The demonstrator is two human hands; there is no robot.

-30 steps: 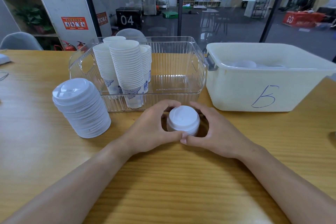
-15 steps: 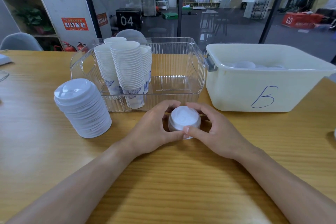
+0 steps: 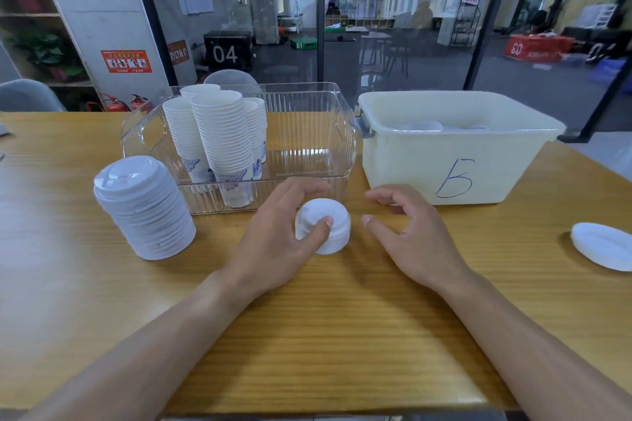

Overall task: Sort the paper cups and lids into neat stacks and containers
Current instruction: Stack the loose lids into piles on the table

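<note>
the left hand (image 3: 273,236) grasps a small stack of lids (image 3: 325,225) on the wooden table (image 3: 342,335), thumb on top and fingers curled round its far side. the right hand (image 3: 410,232) is released, fingers loosely bent, just right of the stack and apart from it. the tall lid stack (image 3: 143,208) stands to the left, near the clear bin (image 3: 307,120) that holds nested paper cups (image 3: 219,133). one loose lid (image 3: 602,246) lies at the far right, near the white tub (image 3: 461,161) marked b. the step in hand looks like gathering lids into one pile. the next move likely calls for a level carry left and a square seating on the tall stack, which leans a little.
</note>
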